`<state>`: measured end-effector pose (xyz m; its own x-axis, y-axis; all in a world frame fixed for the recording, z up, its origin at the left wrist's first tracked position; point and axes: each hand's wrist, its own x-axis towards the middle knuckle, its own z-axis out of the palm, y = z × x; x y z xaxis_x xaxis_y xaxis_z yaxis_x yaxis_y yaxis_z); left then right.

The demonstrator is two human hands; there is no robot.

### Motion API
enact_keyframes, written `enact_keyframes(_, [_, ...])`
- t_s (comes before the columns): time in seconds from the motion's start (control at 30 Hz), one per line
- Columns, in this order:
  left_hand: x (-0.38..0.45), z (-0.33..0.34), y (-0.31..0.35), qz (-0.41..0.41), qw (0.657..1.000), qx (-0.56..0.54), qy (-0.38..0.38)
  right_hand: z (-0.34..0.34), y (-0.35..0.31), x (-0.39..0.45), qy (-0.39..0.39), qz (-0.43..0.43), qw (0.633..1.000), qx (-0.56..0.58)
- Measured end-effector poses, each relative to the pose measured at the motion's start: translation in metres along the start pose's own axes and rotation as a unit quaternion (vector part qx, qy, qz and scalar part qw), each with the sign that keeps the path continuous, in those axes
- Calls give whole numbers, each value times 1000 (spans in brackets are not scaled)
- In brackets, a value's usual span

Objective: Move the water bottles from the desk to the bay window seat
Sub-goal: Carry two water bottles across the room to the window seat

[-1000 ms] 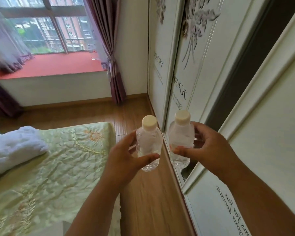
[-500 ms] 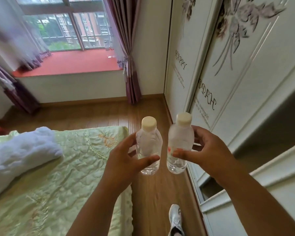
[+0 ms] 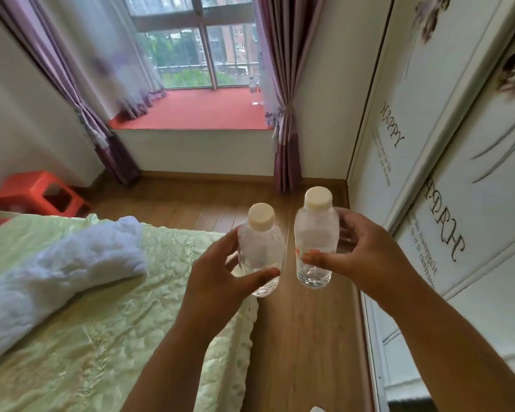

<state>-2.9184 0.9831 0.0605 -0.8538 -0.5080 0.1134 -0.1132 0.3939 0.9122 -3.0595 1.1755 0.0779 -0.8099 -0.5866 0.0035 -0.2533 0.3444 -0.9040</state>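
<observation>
My left hand (image 3: pixel 220 278) grips a small clear water bottle (image 3: pixel 260 245) with a cream cap, held upright over the bed's corner. A second clear bottle (image 3: pixel 315 236) with a cream cap and red label marks stands upright in the grip of my right hand (image 3: pixel 366 257), a little higher and to the right. The red bay window seat (image 3: pixel 197 111) lies ahead across the wooden floor. Two more clear bottles (image 3: pixel 254 90) stand at its right end, partly behind the curtain.
A bed with a pale green quilt (image 3: pixel 101 322) and a folded white blanket (image 3: pixel 51 275) fills the left. White wardrobe doors (image 3: pixel 428 129) line the right. A strip of wooden floor (image 3: pixel 306 337) runs between them. An orange plastic stool (image 3: pixel 39 194) stands at the left wall; purple curtains (image 3: pixel 283 114) flank the window.
The view has swung left and closer to the window, so the seat sits ahead and the orange stool has appeared. Both hands keep the same grip on their bottles.
</observation>
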Motion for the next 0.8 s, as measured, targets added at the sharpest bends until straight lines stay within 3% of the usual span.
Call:
enact_keyframes(0.3, [55, 34, -13, -25, 999, 2, -25, -24, 25, 57, -7, 25, 1000, -7])
enact_keyframes(0.8, [256, 64, -12, 50, 988, -13, -143, -61, 25, 178, 119, 85, 988, -49])
